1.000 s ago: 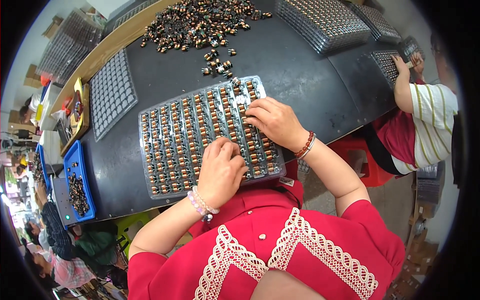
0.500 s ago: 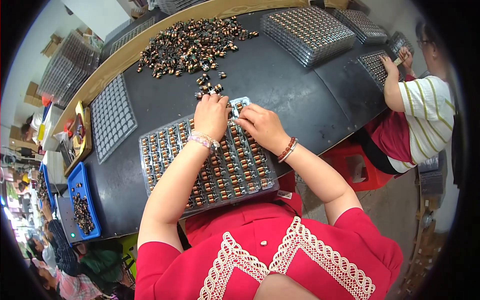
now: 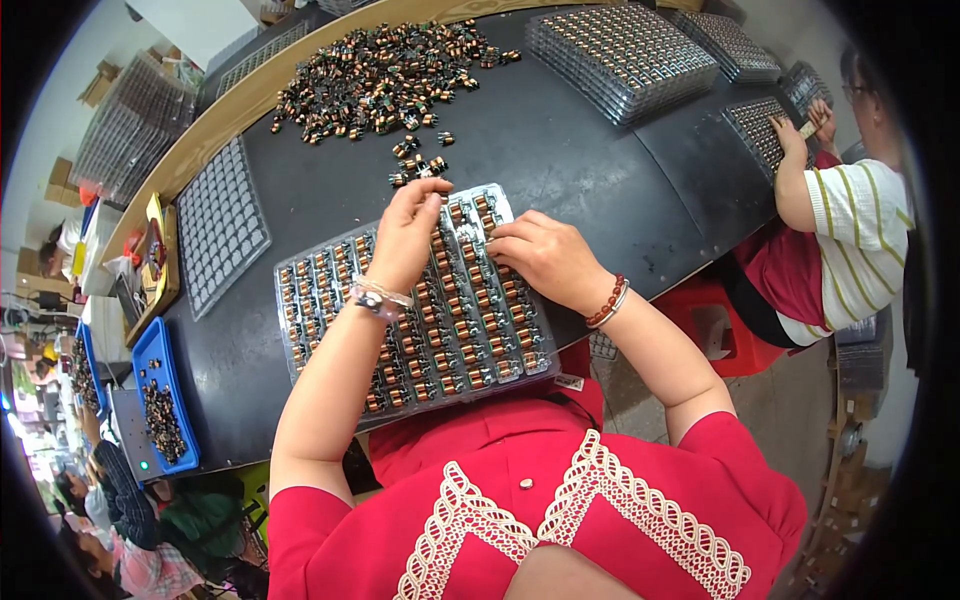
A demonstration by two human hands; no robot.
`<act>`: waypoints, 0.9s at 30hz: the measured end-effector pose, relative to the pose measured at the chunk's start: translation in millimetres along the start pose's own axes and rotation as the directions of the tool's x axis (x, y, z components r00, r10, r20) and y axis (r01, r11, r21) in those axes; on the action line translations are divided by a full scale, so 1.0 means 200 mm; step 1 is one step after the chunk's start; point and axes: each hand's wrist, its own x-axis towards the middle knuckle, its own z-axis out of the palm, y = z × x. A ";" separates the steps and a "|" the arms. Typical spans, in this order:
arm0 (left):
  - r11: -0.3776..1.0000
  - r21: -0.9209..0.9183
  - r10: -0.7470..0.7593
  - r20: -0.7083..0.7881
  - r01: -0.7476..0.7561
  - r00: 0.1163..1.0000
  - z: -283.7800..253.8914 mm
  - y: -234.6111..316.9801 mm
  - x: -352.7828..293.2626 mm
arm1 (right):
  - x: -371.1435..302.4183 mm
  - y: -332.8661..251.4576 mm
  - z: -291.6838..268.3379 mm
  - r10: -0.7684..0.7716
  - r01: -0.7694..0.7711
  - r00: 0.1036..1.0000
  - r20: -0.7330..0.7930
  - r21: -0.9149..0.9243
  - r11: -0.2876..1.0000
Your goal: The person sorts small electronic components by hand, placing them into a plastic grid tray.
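A clear plastic tray (image 3: pixel 498 200) lies in front of me, its pockets filled in rows with small copper-wound coils (image 3: pixel 465 328). My left hand (image 3: pixel 400 245) hovers above the tray's far part, thumb and fingers slightly apart, with nothing visible in them. Just beyond its fingertips lies a small cluster of loose coils (image 3: pixel 432 166). Over the right-hand rows, my right hand (image 3: pixel 550 260) has its fingers bent and pressed together at the tray pockets. Whatever its fingertips may hold is hidden.
A big heap of loose coils (image 3: pixel 385 75) covers the far table. Stacked filled trays (image 3: pixel 620 55) stand far right. An empty-pocketed tray (image 3: pixel 222 225) and a blue tray with coils (image 3: pixel 190 452) lie left. At right, a co-worker (image 3: pixel 855 235) handles another tray.
My left hand has drawn back left and its fingers have come apart. My right hand has shifted slightly right and lower, uncovering the tray's far corner.
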 end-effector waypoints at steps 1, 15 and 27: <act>0.987 -0.150 -0.056 0.009 0.057 0.998 -0.02 0.02 0.00 | 0.00 0.01 0.00 -0.009 0.009 1.000 0.006 0.011 1.000; 0.558 -0.802 -0.254 0.079 0.213 0.964 -0.26 0.07 -0.06 | 0.14 0.09 0.15 0.062 -0.055 0.995 -0.073 0.096 0.994; 0.607 -0.732 -0.352 0.100 0.309 0.931 -0.28 0.07 -0.08 | 0.33 0.15 0.16 0.072 -0.065 0.996 0.057 -0.119 0.991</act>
